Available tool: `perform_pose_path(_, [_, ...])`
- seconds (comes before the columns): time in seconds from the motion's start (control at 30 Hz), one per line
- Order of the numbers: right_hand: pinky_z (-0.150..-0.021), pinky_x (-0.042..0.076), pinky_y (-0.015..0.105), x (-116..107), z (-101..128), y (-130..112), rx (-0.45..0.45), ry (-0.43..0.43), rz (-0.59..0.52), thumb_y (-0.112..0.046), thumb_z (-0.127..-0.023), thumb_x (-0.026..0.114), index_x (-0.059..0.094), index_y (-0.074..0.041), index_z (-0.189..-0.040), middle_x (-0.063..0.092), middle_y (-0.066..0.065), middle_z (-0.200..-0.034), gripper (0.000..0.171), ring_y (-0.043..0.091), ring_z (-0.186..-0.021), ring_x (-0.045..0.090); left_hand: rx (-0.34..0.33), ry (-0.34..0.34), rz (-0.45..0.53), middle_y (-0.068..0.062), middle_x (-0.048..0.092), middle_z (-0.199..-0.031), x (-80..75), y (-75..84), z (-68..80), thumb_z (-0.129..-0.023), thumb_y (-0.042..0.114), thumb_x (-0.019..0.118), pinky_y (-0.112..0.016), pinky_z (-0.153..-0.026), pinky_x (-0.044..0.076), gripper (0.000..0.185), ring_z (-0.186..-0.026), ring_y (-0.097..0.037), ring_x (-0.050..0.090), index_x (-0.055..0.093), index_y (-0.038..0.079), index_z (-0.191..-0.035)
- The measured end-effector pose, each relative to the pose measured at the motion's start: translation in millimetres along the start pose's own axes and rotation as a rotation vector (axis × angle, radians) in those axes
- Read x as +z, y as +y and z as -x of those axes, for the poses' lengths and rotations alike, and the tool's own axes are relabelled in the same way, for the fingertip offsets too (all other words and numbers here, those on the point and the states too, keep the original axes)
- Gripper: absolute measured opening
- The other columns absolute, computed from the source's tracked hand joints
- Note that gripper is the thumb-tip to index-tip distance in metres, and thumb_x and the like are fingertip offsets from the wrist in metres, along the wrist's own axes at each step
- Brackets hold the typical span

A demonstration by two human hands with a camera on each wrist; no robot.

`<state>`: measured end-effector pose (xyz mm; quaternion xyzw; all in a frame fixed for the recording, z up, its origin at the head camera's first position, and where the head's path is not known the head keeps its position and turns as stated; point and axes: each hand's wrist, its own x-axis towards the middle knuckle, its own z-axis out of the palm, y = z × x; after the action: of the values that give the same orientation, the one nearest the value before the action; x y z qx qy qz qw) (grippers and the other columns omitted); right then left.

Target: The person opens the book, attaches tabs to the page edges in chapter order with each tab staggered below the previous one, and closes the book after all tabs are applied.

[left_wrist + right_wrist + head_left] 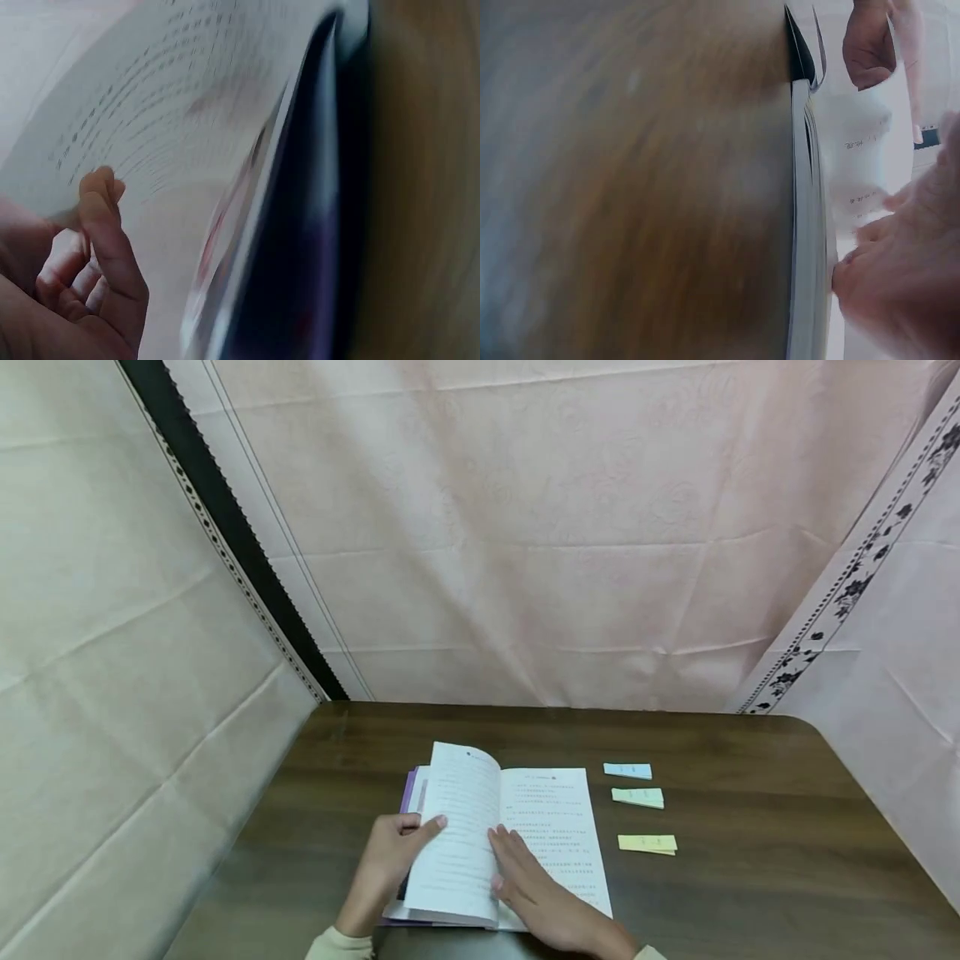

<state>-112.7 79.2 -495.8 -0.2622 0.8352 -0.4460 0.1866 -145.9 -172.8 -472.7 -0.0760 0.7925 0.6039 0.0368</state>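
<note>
Creased pale-pink cloth (562, 527) spans the top of the frame — a black band (232, 518) slanting down the upper left, a black-and-white floral border (855, 585) down the right — above a brown wood-grain tabletop (757, 827) across the bottom.

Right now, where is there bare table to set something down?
Bare table lies right of the coloured paper slips, and left of the left hand. Crowded: the book, with that hand and the right hand on it.

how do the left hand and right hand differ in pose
The left hand pinches a lifted page at its outer edge, while the right hand rests near the middle of the open book. The left hand is curled; the right hand lies nearly straight. Both touch the book.
</note>
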Motion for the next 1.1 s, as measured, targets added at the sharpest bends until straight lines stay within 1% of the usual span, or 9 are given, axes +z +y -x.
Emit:
perform_pose_path(0.13, [-0.126,0.003,0.068,7,-2,-2,0.032,-0.051,0.075,-0.050,-0.114,0.031,0.017,-0.006,-0.169,0.007,0.012,-0.177,0.072,0.038,-0.163,0.000,-0.016,-0.014,-0.147,0.004,0.044,-0.054,-28.8,-4.5,-6.2,-0.093,0.030,0.082,-0.023,-0.044,0.033,0.047,-0.048,-0.008,0.039,0.056,0.007,-0.063])
perform_pose_path(0.2, [-0.126,0.004,0.067,10,-4,-2,0.047,-0.068,0.109,-0.053,-0.113,0.032,0.021,-0.006,-0.168,0.009,0.012,-0.177,0.074,0.037,-0.163,0.002,-0.039,-0.035,-0.191,0.005,0.038,-0.053,-38.4,-9.0,-7.7,-0.093,0.031,0.082,-0.023,-0.046,0.032,0.050,-0.049,-0.008,0.036,0.051,0.010,-0.061])
perform_pose_path(0.37, [-0.127,0.013,0.064,13,-8,-4,0.043,-0.085,0.231,-0.055,-0.112,0.035,0.026,-0.004,-0.167,0.013,0.010,-0.177,0.075,0.035,-0.163,0.007,-0.057,-0.098,-0.272,0.005,0.040,-0.056,-52.4,-21.3,-7.7,-0.095,0.031,0.080,-0.028,-0.053,0.048,0.047,-0.054,-0.011,0.048,0.052,0.010,-0.064])
perform_pose_path(0.57, [-0.127,0.014,0.064,16,-14,-2,0.024,-0.063,0.270,-0.050,-0.113,0.033,0.028,-0.001,-0.165,0.015,0.013,-0.176,0.072,0.037,-0.163,0.007,-0.035,-0.076,-0.527,0.002,0.047,-0.064,-53.9,-21.9,-9.3,-0.094,0.035,0.079,-0.029,-0.053,0.035,0.036,-0.056,-0.015,0.042,0.061,0.010,-0.077])
perform_pose_path(0.7, [-0.126,0.022,0.060,16,-19,0,0.031,-0.030,0.364,-0.027,-0.114,0.039,0.034,-0.004,-0.164,0.022,0.010,-0.175,0.055,0.035,-0.162,0.014,0.034,-0.006,-0.734,-0.003,0.058,-0.079,-35.9,-14.4,-10.3,-0.088,0.032,0.084,-0.037,-0.057,0.042,0.033,-0.068,-0.021,0.053,0.061,0.008,-0.092])
perform_pose_path(0.8, [-0.125,0.029,0.057,11,-20,-1,0.016,-0.004,0.414,-0.007,-0.109,0.044,0.042,-0.004,-0.161,0.031,0.012,-0.172,0.052,0.038,-0.160,0.023,0.184,-0.008,-0.779,-0.007,0.060,-0.091,-9.4,-7.9,-6.0,-0.082,0.024,0.090,-0.044,-0.067,0.052,0.037,-0.083,-0.026,0.059,0.062,0.005,-0.099])
perform_pose_path(0.9, [-0.124,0.030,0.057,-3,-19,-6,0.006,-0.019,0.355,-0.003,-0.108,0.049,0.046,-0.001,-0.157,0.034,0.016,-0.170,0.050,0.041,-0.158,0.026,0.323,-0.047,-0.773,-0.014,0.063,-0.109,17.5,-3.4,-2.4,-0.080,0.022,0.093,-0.049,-0.085,0.055,0.046,-0.103,-0.033,0.060,0.067,0.001,-0.112])
perform_pose_path(1.0, [-0.125,0.029,0.055,-21,-19,-15,0.043,-0.063,0.318,-0.007,-0.107,0.055,0.047,0.001,-0.156,0.033,0.017,-0.170,0.051,0.038,-0.158,0.027,0.361,-0.075,-0.820,-0.024,0.060,-0.133,36.6,-2.5,-0.3,-0.085,0.031,0.089,-0.059,-0.099,0.052,0.064,-0.124,-0.044,0.056,0.065,-0.003,-0.133])
perform_pose_path(1.1, [-0.125,0.028,0.056,-36,-22,-14,0.088,-0.066,0.357,-0.013,-0.105,0.061,0.046,0.002,-0.157,0.031,0.017,-0.171,0.056,0.038,-0.159,0.026,0.336,-0.114,-0.873,-0.031,0.050,-0.149,48.6,-2.2,1.1,-0.090,0.041,0.084,-0.067,-0.106,0.045,0.075,-0.138,-0.051,0.047,0.058,-0.003,-0.146])
